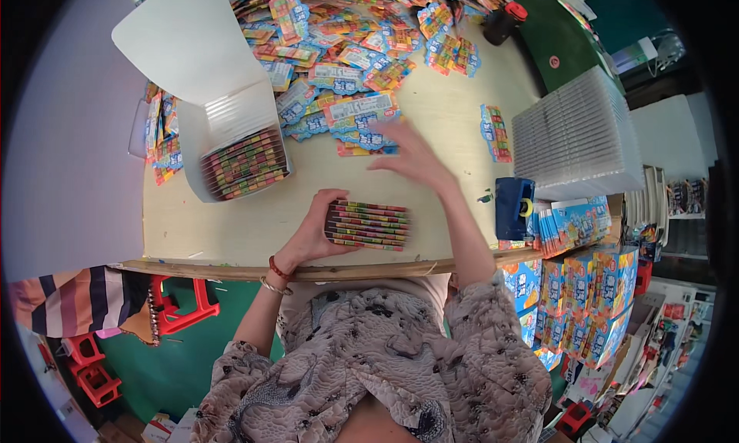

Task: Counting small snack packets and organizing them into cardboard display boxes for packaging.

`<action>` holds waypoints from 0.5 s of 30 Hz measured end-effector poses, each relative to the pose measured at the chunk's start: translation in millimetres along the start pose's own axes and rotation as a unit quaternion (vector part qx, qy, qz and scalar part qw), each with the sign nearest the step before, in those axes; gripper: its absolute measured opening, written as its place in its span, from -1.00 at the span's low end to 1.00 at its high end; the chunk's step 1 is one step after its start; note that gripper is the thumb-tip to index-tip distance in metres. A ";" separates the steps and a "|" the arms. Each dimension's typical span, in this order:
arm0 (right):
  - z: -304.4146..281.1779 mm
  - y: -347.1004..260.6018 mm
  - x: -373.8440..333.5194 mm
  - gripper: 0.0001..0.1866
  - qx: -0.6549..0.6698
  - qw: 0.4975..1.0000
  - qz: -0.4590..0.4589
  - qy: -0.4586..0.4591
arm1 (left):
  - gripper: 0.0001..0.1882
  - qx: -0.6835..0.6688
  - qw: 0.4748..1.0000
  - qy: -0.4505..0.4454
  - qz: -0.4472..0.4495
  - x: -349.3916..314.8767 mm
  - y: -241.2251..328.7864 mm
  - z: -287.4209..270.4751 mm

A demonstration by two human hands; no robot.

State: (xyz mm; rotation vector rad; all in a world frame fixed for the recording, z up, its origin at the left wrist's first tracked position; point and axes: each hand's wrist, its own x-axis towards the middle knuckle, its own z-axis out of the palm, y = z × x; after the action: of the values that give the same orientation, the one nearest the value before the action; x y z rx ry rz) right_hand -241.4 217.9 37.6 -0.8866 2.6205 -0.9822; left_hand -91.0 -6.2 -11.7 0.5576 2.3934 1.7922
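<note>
My left hand (314, 229) grips one end of a stack of flat, colourful packs (369, 226) near the table's front edge. The packs lie one on another with their striped edges facing me. My right hand (413, 157) is slightly blurred, fingers apart with nothing in them, just beside a blue-edged blister pack (362, 113) at the near side of a large heap of such packs (331, 50). Left of my hands stands a white carton (202, 154), its lid up, with a row of similar packs (246, 164) inside.
At the right are a tall stack of clear plastic trays (570, 131), a blue tape dispenser (514, 208) and a single pack (496, 133). A dark cup with a red lid (504, 23) stands at the back. Printed boxes (589, 289) are piled below the table's right side.
</note>
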 end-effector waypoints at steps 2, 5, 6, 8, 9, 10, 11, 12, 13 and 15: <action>-1.6 8.8 22.1 -0.10 -0.192 0.973 -0.101 0.078 | -0.03 0.005 1.000 0.004 0.014 3.5 -0.4 -1.9; -8.6 18.7 45.0 0.10 -0.335 0.938 -0.072 -0.041 | -0.07 0.004 1.000 0.003 0.017 2.9 4.3 -3.7; -13.9 22.1 50.2 0.04 -0.266 0.959 -0.069 -0.066 | -0.07 0.003 1.000 0.003 0.016 2.3 2.5 -3.5; -21.1 32.1 56.8 -0.02 -0.195 0.974 -0.067 -0.092 | -0.07 -0.030 0.999 0.000 0.011 0.3 -0.9 -0.8; -22.5 40.0 57.2 -0.14 -0.174 0.977 -0.095 -0.079 | -0.07 -0.031 0.999 -0.001 0.010 0.0 -2.1 -0.3; -23.1 40.9 57.0 -0.26 -0.151 0.978 -0.124 -0.066 | -0.06 -0.033 0.999 -0.010 -0.004 0.3 -2.4 -1.2; -23.5 42.0 55.8 -0.26 -0.150 0.979 -0.121 -0.067 | -0.06 -0.036 0.999 -0.019 -0.018 1.1 -2.6 -1.8; -25.1 43.8 53.6 -0.44 -0.156 0.981 -0.117 -0.003 | -0.06 -0.037 0.999 -0.023 -0.019 2.4 -3.1 -2.0; -27.0 41.2 49.3 -0.61 -0.161 0.979 -0.112 0.060 | -0.06 -0.055 0.998 -0.022 -0.033 2.1 -3.2 -1.6; -31.2 23.5 29.9 -0.71 -0.161 0.980 -0.091 0.078 | -0.06 -0.072 0.996 -0.021 -0.049 -0.4 -1.9 -1.8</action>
State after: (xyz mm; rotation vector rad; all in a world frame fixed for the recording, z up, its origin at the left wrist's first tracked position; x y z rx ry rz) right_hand -288.2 230.5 46.3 -1.1865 2.9290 -0.6980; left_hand -91.6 -8.4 -12.9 0.4486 2.2002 1.8716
